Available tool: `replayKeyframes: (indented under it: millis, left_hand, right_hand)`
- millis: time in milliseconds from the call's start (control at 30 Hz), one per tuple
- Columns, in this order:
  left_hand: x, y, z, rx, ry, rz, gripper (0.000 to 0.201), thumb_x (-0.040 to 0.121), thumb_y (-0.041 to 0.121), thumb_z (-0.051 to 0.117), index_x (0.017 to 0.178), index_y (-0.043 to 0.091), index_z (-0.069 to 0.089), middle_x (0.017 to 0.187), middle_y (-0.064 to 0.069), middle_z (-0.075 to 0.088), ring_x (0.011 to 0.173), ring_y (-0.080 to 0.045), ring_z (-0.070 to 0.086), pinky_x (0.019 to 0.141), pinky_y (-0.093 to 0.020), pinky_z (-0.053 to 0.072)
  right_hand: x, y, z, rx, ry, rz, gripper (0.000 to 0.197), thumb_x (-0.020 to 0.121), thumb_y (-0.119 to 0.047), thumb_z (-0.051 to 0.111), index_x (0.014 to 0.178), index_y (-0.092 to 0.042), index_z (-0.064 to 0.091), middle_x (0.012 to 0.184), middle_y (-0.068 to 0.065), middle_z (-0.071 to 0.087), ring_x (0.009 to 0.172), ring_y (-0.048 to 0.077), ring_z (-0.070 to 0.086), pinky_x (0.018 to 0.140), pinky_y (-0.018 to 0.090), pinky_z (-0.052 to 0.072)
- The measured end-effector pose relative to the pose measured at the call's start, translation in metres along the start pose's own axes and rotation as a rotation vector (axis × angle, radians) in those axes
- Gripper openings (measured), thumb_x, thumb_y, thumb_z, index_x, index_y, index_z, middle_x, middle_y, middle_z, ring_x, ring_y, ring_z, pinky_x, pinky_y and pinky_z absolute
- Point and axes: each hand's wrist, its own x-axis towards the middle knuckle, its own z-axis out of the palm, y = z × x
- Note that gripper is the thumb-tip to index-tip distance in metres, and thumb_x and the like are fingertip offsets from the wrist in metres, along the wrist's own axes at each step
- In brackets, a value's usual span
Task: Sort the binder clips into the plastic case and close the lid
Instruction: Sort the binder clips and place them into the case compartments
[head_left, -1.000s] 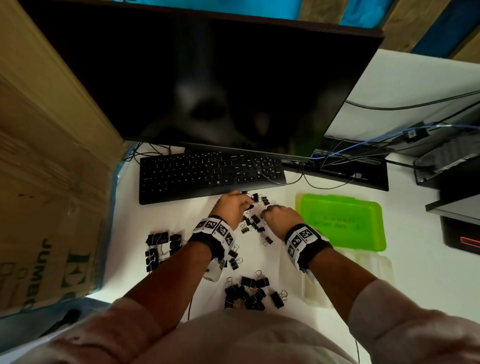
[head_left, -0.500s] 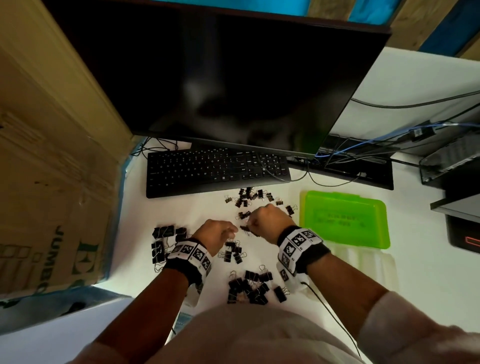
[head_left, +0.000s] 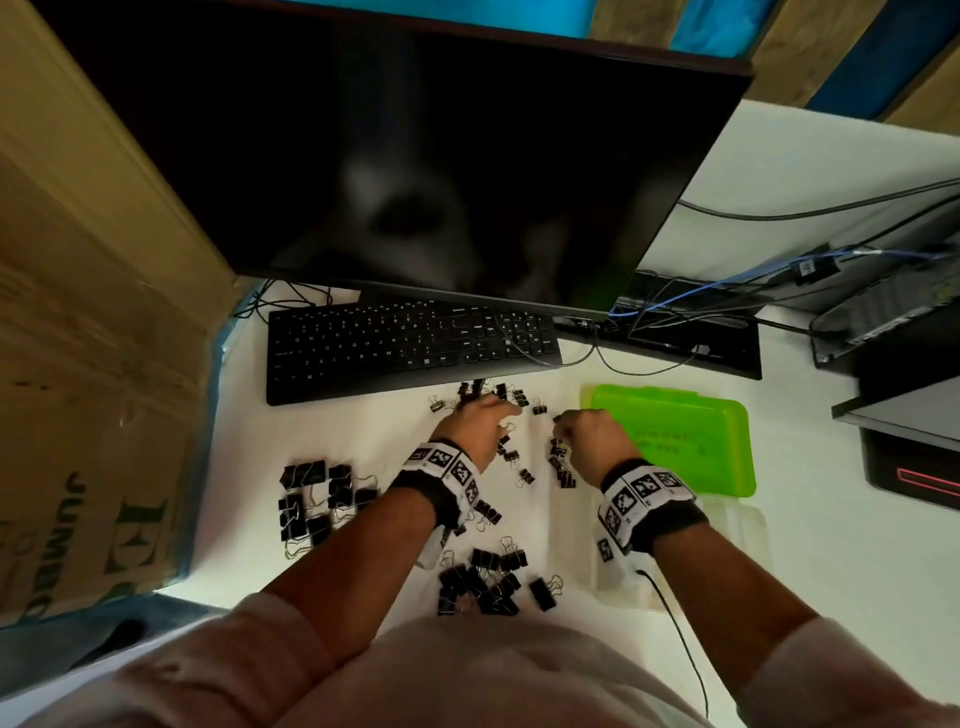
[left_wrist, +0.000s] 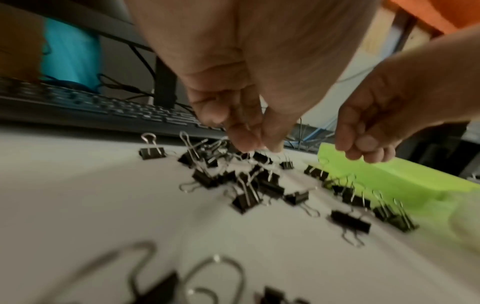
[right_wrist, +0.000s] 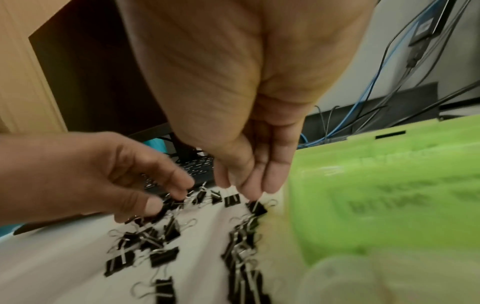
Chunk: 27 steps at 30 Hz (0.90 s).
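Looks like an office desk/workstation. A big dark monitor (head_left: 426, 171) stands over a black keyboard (head_left: 410, 343) on a white desk (head_left: 857, 561), w/ black and blue cables (head_left: 691, 296) running to a small black PC box (head_left: 883, 322) at the right edge. Office supplies too: black binder clips (head_left: 480, 579) lie scattered on the desktop. A cardboard box (head_left: 78, 364) marked "JUMBO" stands at the left.

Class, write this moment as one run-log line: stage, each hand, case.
stage: gathering binder clips | left hand: reaching into clips by keyboard | right hand: fingers pinching a clip's wire handle | green case: no clips seen inside
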Motion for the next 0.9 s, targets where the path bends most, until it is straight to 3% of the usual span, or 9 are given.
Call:
replayKeyframes:
  millis: [100,233,367,467,600,667,733,800,900]
  left_hand:
    - [0.006,0.004,0.008,0.063,0.001,-0.02,0.039,0.09,0.001,0.045,0.121,0.022,0.056,0.128,-0.003,0.057,0.112,-0.026,0.057,0.096,-0.037,0.048]
    - [0.007,0.002,0.009,-0.062,0.013,-0.057,0.032,0.089,0.002,0.047,0.108,0.022,0.062,0.107,-0.002,0.066,0.097,-0.022,0.062,0.086,-0.034,0.052]
    - [-0.003,-0.002,-0.006,-0.179,0.07,-0.029,0.024,0.092,0.009,0.047,0.106,0.024,0.06,0.103,0.005,0.06,0.092,-0.013,0.057,0.085,-0.028,0.048]
    - [-0.015,-0.021,-0.014,-0.183,0.106,-0.053,0.025,0.093,0.009,0.043,0.105,0.025,0.059,0.108,0.004,0.059,0.094,-0.013,0.056,0.087,-0.029,0.047]
    - [-0.039,-0.046,-0.013,-0.053,-0.032,-0.148,0.026,0.09,0.015,0.044,0.102,0.033,0.058,0.108,0.006,0.064,0.095,-0.014,0.059,0.084,-0.029,0.05]
    - [-0.051,-0.048,-0.013,-0.008,-0.097,-0.187,0.021,0.088,0.024,0.049,0.1,0.035,0.061,0.104,0.01,0.066,0.095,-0.012,0.061,0.084,-0.029,0.051]
    - [-0.057,-0.048,-0.013,0.019,-0.136,-0.216,0.02,0.086,0.043,0.052,0.101,0.036,0.063,0.101,0.013,0.067,0.093,-0.011,0.061,0.086,-0.032,0.051]
    - [-0.057,-0.048,-0.014,0.002,-0.095,-0.213,0.028,0.085,0.054,0.051,0.102,0.036,0.062,0.097,0.015,0.065,0.092,-0.01,0.06,0.086,-0.034,0.051]
    - [-0.046,-0.049,-0.017,-0.111,0.08,-0.215,0.028,0.091,0.043,0.051,0.115,0.03,0.057,0.107,0.009,0.056,0.1,-0.013,0.056,0.091,-0.035,0.049]
  right_hand:
    - [-0.001,0.009,-0.001,0.037,-0.058,-0.054,0.039,0.079,0.008,0.049,0.108,-0.013,0.065,0.113,0.013,0.066,0.1,0.029,0.062,0.086,0.034,0.052]
    - [-0.005,0.011,0.011,0.005,-0.144,-0.051,0.043,0.077,-0.008,0.07,0.118,-0.012,0.058,0.121,0.014,0.057,0.104,0.032,0.06,0.087,0.034,0.05]
    - [0.002,0.007,0.02,-0.049,-0.139,-0.089,0.04,0.082,0.0,0.059,0.12,-0.01,0.056,0.126,0.016,0.053,0.107,0.035,0.059,0.091,0.036,0.049]
    - [0.011,0.006,0.012,-0.085,-0.139,-0.12,0.03,0.085,-0.004,0.056,0.115,-0.01,0.061,0.121,0.014,0.058,0.105,0.032,0.059,0.089,0.036,0.05]
    - [0.026,-0.005,-0.007,-0.142,-0.02,-0.117,0.021,0.089,-0.021,0.053,0.104,-0.011,0.064,0.111,0.014,0.059,0.096,0.035,0.063,0.081,0.04,0.053]
    - [0.036,-0.014,-0.012,-0.137,0.027,-0.114,0.024,0.091,-0.018,0.052,0.114,-0.014,0.059,0.121,0.012,0.052,0.102,0.036,0.061,0.084,0.043,0.053]
    - [0.044,-0.021,-0.012,-0.145,-0.012,-0.138,0.037,0.09,-0.01,0.051,0.127,-0.016,0.048,0.134,0.011,0.043,0.113,0.035,0.056,0.09,0.044,0.051]
    - [0.049,-0.026,-0.009,-0.198,-0.067,-0.184,0.047,0.09,-0.006,0.05,0.134,-0.018,0.04,0.141,0.009,0.035,0.118,0.034,0.052,0.092,0.045,0.05]
    - [0.053,-0.033,-0.003,-0.266,-0.104,-0.236,0.053,0.091,-0.007,0.047,0.139,-0.021,0.032,0.145,0.009,0.03,0.12,0.034,0.05,0.092,0.046,0.05]
